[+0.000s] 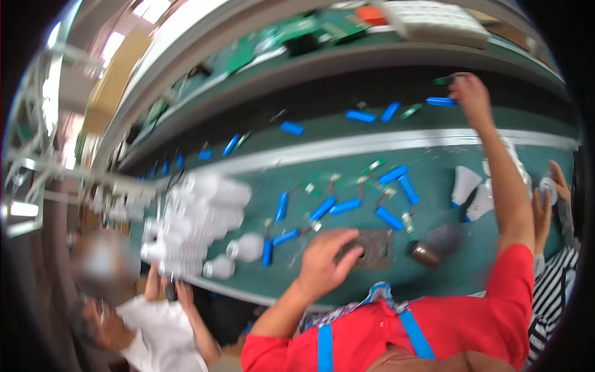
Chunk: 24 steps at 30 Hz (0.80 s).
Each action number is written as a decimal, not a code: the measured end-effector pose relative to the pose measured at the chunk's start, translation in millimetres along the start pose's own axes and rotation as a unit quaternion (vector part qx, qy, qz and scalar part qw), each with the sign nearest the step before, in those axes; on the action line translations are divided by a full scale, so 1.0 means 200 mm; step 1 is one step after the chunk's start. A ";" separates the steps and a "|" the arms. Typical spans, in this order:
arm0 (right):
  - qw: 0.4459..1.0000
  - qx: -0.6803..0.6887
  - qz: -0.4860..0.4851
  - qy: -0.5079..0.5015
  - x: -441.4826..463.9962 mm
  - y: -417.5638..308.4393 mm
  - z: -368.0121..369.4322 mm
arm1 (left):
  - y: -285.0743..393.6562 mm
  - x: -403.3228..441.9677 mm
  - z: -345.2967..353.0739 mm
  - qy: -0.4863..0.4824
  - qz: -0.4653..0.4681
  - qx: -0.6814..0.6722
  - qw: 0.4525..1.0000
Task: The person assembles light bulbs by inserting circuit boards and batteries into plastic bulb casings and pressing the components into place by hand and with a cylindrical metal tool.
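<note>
My left hand (328,261) rests at the left end of a dark metal plate (377,249) near the bench's front edge, its fingers curled over a small dark thing I cannot make out. My right hand (470,93) reaches far out to the back strip, fingers closed at a small green board (444,80). Just below those fingertips lies a blue cylinder (440,101). Between my hands, several blue cylinders (389,218) with wires and small green boards (373,166) are scattered on the green bench top (322,164).
White bulb-shaped housings (201,208) are massed at the left. A dark brown cylindrical object (426,254) stands right of the plate. White parts (465,185) lie at the right. Co-workers sit on both sides, one in white (161,335), one in stripes (553,291). A shelf (347,56) crosses above.
</note>
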State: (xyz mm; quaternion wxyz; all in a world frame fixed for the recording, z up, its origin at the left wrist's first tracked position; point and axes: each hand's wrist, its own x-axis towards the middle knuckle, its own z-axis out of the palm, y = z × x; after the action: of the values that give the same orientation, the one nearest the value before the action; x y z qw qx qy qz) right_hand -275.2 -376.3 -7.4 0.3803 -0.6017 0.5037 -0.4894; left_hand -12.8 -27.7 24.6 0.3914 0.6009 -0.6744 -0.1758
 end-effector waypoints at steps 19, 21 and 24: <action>0.733 0.445 0.416 -0.302 -1.83 -0.60 0.52 | -0.61 -0.59 -0.73 0.207 -0.234 -0.001 0.950; 0.725 0.449 0.431 -0.296 -1.89 -0.60 0.57 | -0.65 -0.63 -0.73 0.217 -0.222 -0.055 0.949; 0.719 0.465 0.397 -0.332 -1.91 -0.56 0.62 | -0.69 -0.66 -0.75 0.201 -0.196 0.060 0.958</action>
State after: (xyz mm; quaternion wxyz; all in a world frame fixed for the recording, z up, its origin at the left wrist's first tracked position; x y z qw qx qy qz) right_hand -134.6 16.7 -8.7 0.9142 -0.2183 0.2474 -0.2354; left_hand 186.9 102.6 -19.0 0.4400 0.7664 -0.4604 -0.0837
